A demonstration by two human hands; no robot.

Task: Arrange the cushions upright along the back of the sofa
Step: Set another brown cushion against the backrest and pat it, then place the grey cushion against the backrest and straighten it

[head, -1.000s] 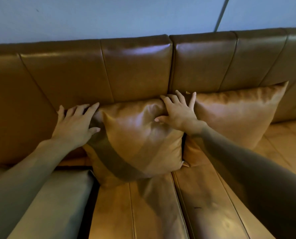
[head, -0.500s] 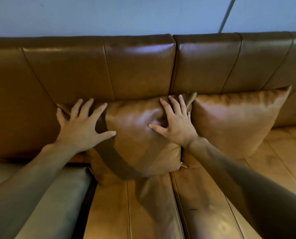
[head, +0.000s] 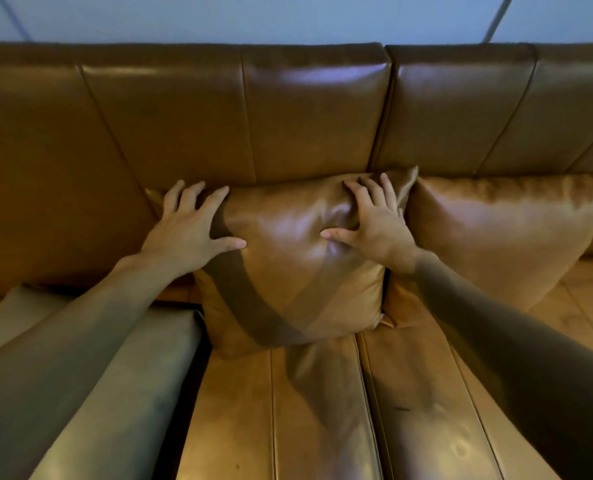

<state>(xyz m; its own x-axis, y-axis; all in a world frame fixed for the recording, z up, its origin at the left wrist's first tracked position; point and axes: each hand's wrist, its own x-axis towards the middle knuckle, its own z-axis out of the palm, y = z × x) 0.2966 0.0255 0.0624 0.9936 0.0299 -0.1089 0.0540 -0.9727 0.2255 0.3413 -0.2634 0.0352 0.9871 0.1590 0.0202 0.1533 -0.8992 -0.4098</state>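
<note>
A tan leather cushion (head: pixel 288 268) stands upright against the brown sofa back (head: pixel 309 119), in the middle of the view. My left hand (head: pixel 187 230) lies flat on its upper left corner, fingers spread. My right hand (head: pixel 374 220) presses flat on its upper right part, fingers apart and slightly curled. Neither hand grips the cushion. To the right, touching it, a second tan cushion (head: pixel 502 233) leans upright against the back.
The sofa seat (head: pixel 274 417) stretches toward me in stitched panels. A darker olive-grey seat section (head: pixel 115 393) lies at the lower left under my left forearm. A pale blue wall (head: pixel 288 15) rises behind the sofa.
Both hands slid from the cushion's top edge onto its front face and flattened. The middle cushion now stands straighter against the back, and its top left corner shows.
</note>
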